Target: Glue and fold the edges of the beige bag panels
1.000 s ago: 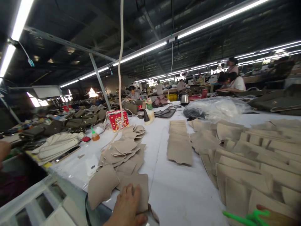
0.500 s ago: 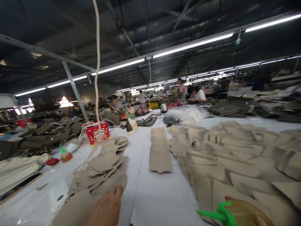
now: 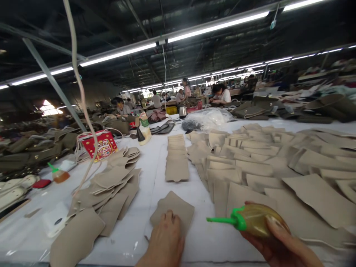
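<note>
My left hand [image 3: 167, 237] is on a loose tan leather-like piece [image 3: 175, 204] lying on the white table in front of me. Its fingers are bent and close together over the piece; the thumb is mostly hidden. At the lower right, my right hand [image 3: 280, 237] is wrapped round a squeeze glue bottle [image 3: 257, 220] with amber contents. The bottle lies sideways, its long green nozzle pointing left towards the piece, apart from it. A fanned pile of tan pieces [image 3: 114, 185] lies left of my left hand. Ahead, a row of overlapped pieces [image 3: 177, 168] runs away from me.
Many tan pieces [image 3: 250, 174] cover the table's right side. On the left stand another green-tipped bottle [image 3: 60, 175], a red patterned box [image 3: 100, 145] and a hanging cable [image 3: 79, 83]. Clear plastic wrap [image 3: 207, 119] lies at the back, with people working beyond.
My left hand has moved right from the left pile, and a single tan piece now lies under it. The glue bottle has come further into view, raised and nearer the middle. The view has shifted.
</note>
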Motion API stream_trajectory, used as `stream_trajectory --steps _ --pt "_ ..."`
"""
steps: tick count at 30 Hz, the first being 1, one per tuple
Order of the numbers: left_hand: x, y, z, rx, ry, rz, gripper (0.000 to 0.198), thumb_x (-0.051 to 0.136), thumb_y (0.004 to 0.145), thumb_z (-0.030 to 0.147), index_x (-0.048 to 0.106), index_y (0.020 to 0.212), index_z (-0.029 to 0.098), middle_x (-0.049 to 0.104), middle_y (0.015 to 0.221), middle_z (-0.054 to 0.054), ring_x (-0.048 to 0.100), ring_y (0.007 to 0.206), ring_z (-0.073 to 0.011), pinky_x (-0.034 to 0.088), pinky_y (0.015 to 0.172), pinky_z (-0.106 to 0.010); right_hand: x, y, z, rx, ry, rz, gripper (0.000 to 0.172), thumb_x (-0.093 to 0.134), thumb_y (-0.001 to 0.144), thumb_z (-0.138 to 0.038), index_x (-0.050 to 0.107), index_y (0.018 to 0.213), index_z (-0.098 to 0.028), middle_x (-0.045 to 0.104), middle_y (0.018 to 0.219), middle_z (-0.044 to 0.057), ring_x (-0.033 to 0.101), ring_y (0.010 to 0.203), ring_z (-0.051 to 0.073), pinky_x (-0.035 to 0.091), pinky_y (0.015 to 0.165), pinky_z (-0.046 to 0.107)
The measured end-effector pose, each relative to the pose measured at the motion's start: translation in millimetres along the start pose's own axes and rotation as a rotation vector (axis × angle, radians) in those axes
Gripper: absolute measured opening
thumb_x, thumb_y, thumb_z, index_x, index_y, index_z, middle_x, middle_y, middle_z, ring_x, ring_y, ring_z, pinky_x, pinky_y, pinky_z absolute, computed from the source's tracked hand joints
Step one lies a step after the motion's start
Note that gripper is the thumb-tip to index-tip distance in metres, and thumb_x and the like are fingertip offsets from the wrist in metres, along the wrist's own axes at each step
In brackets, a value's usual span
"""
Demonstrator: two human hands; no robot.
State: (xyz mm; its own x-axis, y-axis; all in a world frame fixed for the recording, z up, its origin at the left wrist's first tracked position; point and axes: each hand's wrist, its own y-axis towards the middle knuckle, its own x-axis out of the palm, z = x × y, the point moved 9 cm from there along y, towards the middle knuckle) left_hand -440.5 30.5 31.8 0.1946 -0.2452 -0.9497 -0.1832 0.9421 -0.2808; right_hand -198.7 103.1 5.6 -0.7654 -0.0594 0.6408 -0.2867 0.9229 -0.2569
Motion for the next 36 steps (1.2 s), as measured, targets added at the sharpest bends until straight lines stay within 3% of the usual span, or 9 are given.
stream_trajectory --steps 7,18,24,28,36 --pt "-2.4 -6 -3 0.019 0.01 -0.043 0.034 0.047 0.078 0.017 0.063 0.107 0.013 0.058 0.115 -0.014 0.056 0.106 -0.0289 0.046 0.094 -0.042 24 -9 1 -0.029 -0.087 0.019 0.044 0.079 0.069 -0.042 0.069 0.108 -0.024 0.072 0.104 0.007 0.067 0.094 0.026 0.058 0.077 0.031" --pt "0.4 5 13 -0.018 0.079 0.005 0.04 0.051 0.071 0.01 0.061 0.11 0.008 0.057 0.114 -0.018 0.056 0.105 -0.0324 0.049 0.087 -0.044 23 -5 1 -0.048 -0.169 -0.001 0.047 0.075 0.073 -0.042 0.062 0.115 -0.024 0.072 0.105 0.007 0.066 0.097 0.026 0.056 0.083 0.033" --pt "-5.5 14 -3 0.009 0.065 0.032 0.029 0.052 0.074 0.021 0.064 0.1 0.013 0.059 0.108 -0.014 0.061 0.095 -0.0292 0.049 0.085 -0.042 24 -4 -5 -0.074 -0.188 -0.011 0.045 0.075 0.074 -0.042 0.063 0.114 -0.025 0.073 0.105 0.007 0.066 0.097 0.026 0.057 0.082 0.031" --pt "-7.0 11 -13 0.039 0.037 0.069 0.031 0.052 0.078 0.028 0.062 0.105 0.016 0.057 0.113 -0.012 0.059 0.101 -0.0286 0.048 0.087 -0.041 24 -3 -6 -0.075 -0.166 0.013 0.045 0.076 0.072 -0.042 0.064 0.112 -0.025 0.073 0.101 0.006 0.066 0.094 0.025 0.057 0.08 0.031" --pt "-4.1 14 -10 0.046 0.075 0.063 0.029 0.043 0.081 0.016 0.062 0.102 0.015 0.058 0.109 -0.012 0.061 0.094 -0.0239 0.049 0.083 -0.035 33 -3 -2 -0.08 -0.239 0.012 0.05 0.077 0.07 -0.044 0.062 0.114 -0.025 0.073 0.1 0.005 0.067 0.091 0.025 0.056 0.081 0.031"
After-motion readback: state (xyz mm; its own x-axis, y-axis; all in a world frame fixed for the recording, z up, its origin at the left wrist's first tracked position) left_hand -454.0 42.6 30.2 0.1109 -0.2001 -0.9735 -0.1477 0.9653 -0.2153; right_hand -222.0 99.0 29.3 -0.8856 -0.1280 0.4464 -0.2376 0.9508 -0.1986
